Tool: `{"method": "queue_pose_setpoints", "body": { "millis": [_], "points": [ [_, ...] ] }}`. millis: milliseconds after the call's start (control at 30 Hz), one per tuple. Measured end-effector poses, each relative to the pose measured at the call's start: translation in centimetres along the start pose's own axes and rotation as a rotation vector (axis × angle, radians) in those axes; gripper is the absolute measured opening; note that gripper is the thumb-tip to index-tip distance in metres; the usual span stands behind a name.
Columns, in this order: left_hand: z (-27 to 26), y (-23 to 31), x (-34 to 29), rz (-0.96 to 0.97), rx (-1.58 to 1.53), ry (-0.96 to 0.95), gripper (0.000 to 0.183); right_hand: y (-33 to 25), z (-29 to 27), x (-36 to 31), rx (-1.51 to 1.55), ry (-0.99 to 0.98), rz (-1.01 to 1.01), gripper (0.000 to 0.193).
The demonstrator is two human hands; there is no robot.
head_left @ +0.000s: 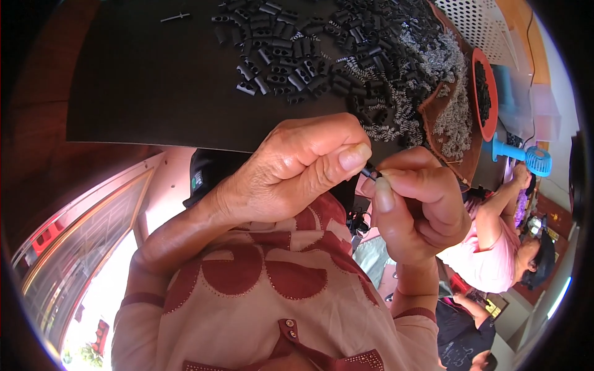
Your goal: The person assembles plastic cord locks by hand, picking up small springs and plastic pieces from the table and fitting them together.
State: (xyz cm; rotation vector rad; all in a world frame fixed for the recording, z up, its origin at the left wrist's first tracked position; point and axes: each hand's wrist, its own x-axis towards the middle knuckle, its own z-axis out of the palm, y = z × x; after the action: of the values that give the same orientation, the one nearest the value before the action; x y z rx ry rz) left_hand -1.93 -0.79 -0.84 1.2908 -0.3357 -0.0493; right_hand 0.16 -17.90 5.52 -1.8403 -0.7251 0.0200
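Note:
My left hand (pixel 303 167) is closed, its thumb pressed on the curled fingers around one end of a small black plastic part (pixel 369 171). From the other side, the thumb and forefinger of my right hand (pixel 427 207) pinch together at the same part. My fingers cover most of it, so its full shape is hidden. Beyond my hands lies a heap of black two-holed plastic pieces (pixel 284 62), seemingly cord lock bodies. Small metal springs (pixel 396 117) are strewn among and beside them, with a denser pile of springs (pixel 455 123) further right.
The dark tabletop (pixel 148 80) carries a thin metal rod-like piece (pixel 175 17) at its far left. On the right are brown material (pixel 433 111), a red-orange bowl (pixel 487 127) of black bits, a blue handheld fan (pixel 537 161) and a white perforated basket (pixel 473 25). Other people sit at right.

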Motion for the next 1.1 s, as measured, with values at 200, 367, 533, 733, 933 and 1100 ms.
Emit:
{"method": "queue_pose_setpoints", "body": {
  "millis": [200,367,533,733,933,1100],
  "points": [
    [0.0,-0.2,0.0,0.049,0.025,-0.010,0.029,0.0,0.3,-0.2,0.007,0.021,-0.001,0.021],
    [0.1,-0.4,0.1,0.073,0.003,-0.002,0.028,0.3,0.3,-0.5,0.005,0.006,0.005,0.022],
    [0.3,0.1,0.1,0.045,-0.056,0.011,0.028,0.8,0.9,-0.7,0.081,0.056,-0.025,0.023],
    [0.2,-0.1,0.1,0.113,0.009,0.027,0.029,1.5,0.6,-0.2,-0.055,-0.034,-0.192,0.025],
    [0.2,0.2,-0.2,-0.047,-0.293,-0.008,0.025,0.8,-1.3,1.4,0.179,-0.199,0.151,0.056],
    [1.2,1.2,-0.3,-0.258,-0.750,0.052,0.017,0.9,-1.1,2.9,-0.069,-0.304,-0.116,0.052]
  ]
}}
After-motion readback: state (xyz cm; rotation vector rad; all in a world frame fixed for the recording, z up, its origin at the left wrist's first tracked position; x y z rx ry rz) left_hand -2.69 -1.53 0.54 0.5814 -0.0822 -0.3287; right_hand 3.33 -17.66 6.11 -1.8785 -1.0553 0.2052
